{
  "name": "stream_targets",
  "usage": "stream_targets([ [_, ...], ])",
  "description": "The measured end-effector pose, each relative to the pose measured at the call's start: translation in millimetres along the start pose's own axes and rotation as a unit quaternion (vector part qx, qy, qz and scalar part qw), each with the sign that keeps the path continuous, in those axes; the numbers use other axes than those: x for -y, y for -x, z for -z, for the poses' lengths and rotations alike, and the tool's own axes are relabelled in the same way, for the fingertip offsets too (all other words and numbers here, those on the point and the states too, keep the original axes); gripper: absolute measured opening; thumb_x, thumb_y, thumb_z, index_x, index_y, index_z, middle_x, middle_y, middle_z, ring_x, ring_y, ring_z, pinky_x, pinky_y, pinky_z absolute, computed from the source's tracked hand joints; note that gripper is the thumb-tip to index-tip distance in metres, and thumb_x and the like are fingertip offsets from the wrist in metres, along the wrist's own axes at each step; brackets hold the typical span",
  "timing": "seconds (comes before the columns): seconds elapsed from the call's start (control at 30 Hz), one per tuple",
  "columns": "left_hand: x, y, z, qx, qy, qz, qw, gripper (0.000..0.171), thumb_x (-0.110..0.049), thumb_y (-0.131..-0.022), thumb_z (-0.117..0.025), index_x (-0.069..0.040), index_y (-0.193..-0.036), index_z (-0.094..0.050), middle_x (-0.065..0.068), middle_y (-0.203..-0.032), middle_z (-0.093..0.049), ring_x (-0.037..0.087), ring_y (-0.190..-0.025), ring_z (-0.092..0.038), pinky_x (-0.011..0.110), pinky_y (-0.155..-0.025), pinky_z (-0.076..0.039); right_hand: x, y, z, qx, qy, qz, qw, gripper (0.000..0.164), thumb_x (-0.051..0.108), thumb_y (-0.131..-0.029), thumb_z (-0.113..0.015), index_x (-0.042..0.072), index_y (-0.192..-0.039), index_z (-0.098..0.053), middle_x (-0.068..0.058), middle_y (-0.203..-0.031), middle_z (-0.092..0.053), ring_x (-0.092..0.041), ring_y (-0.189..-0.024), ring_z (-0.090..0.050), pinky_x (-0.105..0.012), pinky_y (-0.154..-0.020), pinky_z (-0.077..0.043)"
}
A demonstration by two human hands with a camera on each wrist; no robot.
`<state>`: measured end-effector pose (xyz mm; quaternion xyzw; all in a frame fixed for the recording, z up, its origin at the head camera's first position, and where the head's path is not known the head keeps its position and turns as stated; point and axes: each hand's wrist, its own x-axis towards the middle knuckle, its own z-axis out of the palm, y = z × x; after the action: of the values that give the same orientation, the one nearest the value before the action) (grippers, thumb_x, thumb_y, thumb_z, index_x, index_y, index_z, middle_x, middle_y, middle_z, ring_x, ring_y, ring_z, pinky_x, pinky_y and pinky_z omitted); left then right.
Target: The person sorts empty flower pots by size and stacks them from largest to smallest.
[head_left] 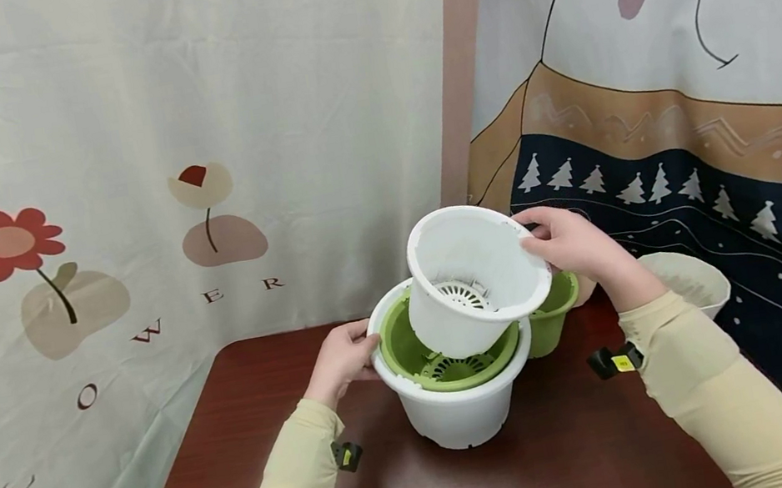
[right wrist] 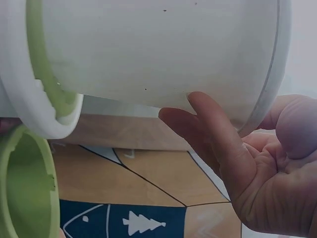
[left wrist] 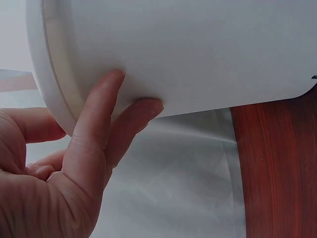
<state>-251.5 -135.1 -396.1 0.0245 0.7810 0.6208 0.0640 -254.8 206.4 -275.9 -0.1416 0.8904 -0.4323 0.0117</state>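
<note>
A small white flower pot (head_left: 473, 265) with a slotted base tilts over a green pot (head_left: 406, 343), its mouth turned up toward the head camera. My right hand (head_left: 563, 239) pinches its rim at the right, fingers along the outer wall in the right wrist view. The green pot sits inside a larger white pot (head_left: 462, 415) on the table. My left hand (head_left: 343, 358) grips the larger pot's rim at the left; in the left wrist view two fingertips (left wrist: 148, 105) press its outer wall. The small pot's lower end is partly inside the green one.
Behind the stack at right stands another green pot (head_left: 551, 325), with a beige item (head_left: 585, 288) partly hidden beside it. A white pot-like container (head_left: 688, 280) is farther right, partly behind my right arm. Printed curtains hang behind the dark red table (head_left: 581, 452).
</note>
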Motion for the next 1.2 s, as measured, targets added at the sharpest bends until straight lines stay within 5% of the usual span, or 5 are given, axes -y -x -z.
stream_targets([
  [0.67, -1.7, 1.4, 0.2, 0.0, 0.01, 0.004, 0.9999, 0.035, 0.0, -0.098, -0.055, 0.007, -0.131, -0.058, 0.024, -0.101, -0.068, 0.027, -0.073, -0.069, 0.044, -0.06, -0.062, -14.9, -13.1, -28.1, 0.043, 0.003, -0.006, 0.999, 0.041, 0.001, -0.1, -0.049, -0.01, -0.139, -0.044, -0.025, -0.103, -0.065, -0.018, -0.065, -0.061, -0.03, -0.056, -0.056],
  [0.93, -0.8, 1.1, 0.2, 0.004, 0.017, 0.003, 0.9998, 0.036, 0.0, -0.098, -0.055, 0.007, -0.133, -0.057, 0.026, -0.105, -0.067, 0.028, -0.074, -0.069, 0.044, -0.061, -0.062, -23.2, -20.5, -40.5, 0.051, -0.004, -0.012, 0.999, 0.039, 0.001, -0.101, -0.047, -0.01, -0.139, -0.043, -0.03, -0.111, -0.063, -0.025, -0.08, -0.067, -0.034, -0.062, -0.061],
  [1.2, -1.2, 2.0, 0.9, 0.006, 0.014, 0.003, 0.9999, 0.037, -0.002, -0.099, -0.055, 0.007, -0.135, -0.055, 0.026, -0.108, -0.067, 0.027, -0.074, -0.07, 0.043, -0.061, -0.062, -21.1, -22.7, -50.9, 0.044, 0.031, -0.021, 0.998, 0.038, 0.001, -0.1, -0.049, -0.009, -0.136, -0.047, -0.026, -0.106, -0.066, -0.02, -0.069, -0.065, -0.035, -0.059, -0.06],
])
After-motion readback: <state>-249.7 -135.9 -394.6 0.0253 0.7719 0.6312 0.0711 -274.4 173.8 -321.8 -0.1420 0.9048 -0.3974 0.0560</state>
